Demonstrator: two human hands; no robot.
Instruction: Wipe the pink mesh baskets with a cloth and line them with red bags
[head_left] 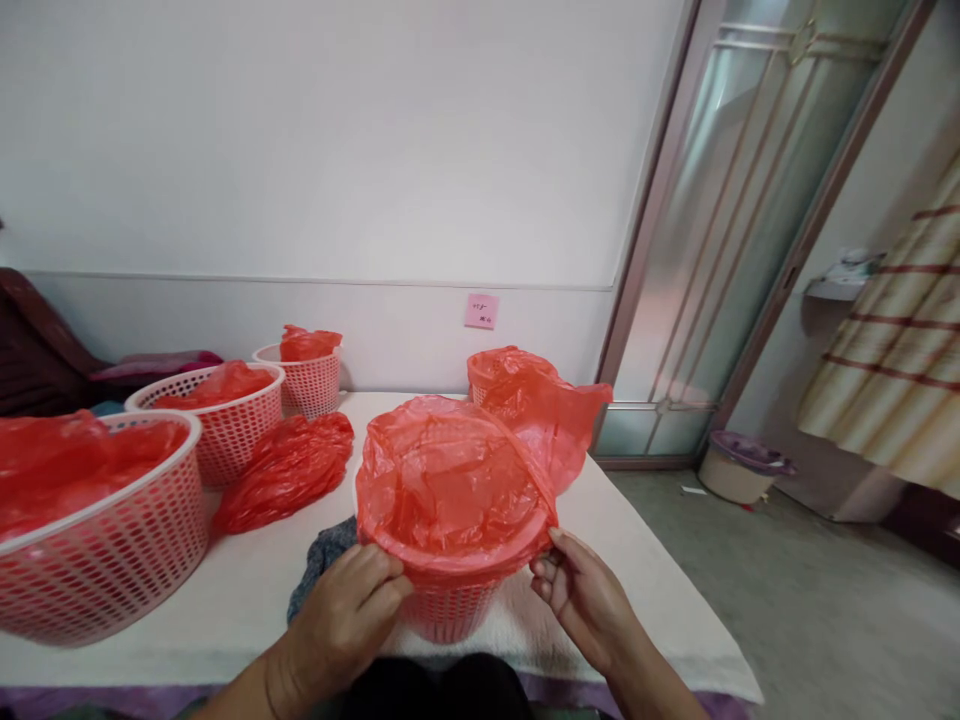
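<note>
A small pink perforated basket [448, 608] stands at the table's near edge, its mouth covered by a red plastic bag [450, 480] stretched over the rim. My left hand [352, 600] is closed on the bag's edge at the basket's left rim. At the right rim my right hand [581, 590] pinches the bag with thumb and fingers. A loose flap of the bag sticks out to the upper right.
Three more bag-lined pink baskets [112, 560] [225, 425] [311, 380] line the left of the white table [247, 590]; another [510, 375] stands behind. A loose red bag [289, 465] and grey cloth [330, 555] lie nearby. A basin [742, 465] sits on the floor by the glass door.
</note>
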